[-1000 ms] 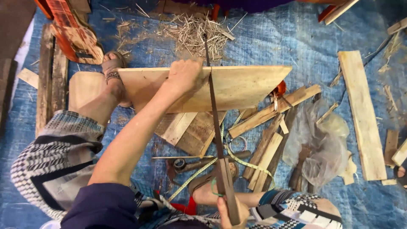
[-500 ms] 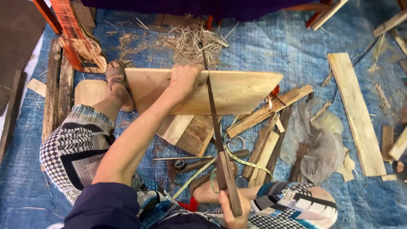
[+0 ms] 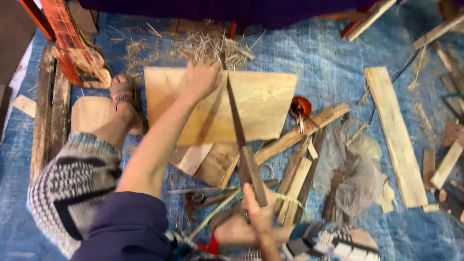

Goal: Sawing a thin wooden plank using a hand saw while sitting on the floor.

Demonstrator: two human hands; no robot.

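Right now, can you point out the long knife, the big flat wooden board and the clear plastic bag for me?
long knife [image 3: 235, 116]: head view, on the middle of its dark blade.
wooden board [image 3: 263, 104]: head view, on its bare pale face right of the blade.
plastic bag [image 3: 355, 171]: head view, on the crumpled middle.

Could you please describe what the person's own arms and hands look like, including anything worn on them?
Both hands are bare, with no gloves; any rings or a watch cannot be made out. The left hand ends a long forearm that is bare up to about the elbow, where a dark purplish-blue sleeve begins. The right hand shows only a short stretch of bare wrist, and no sleeve is visible there.
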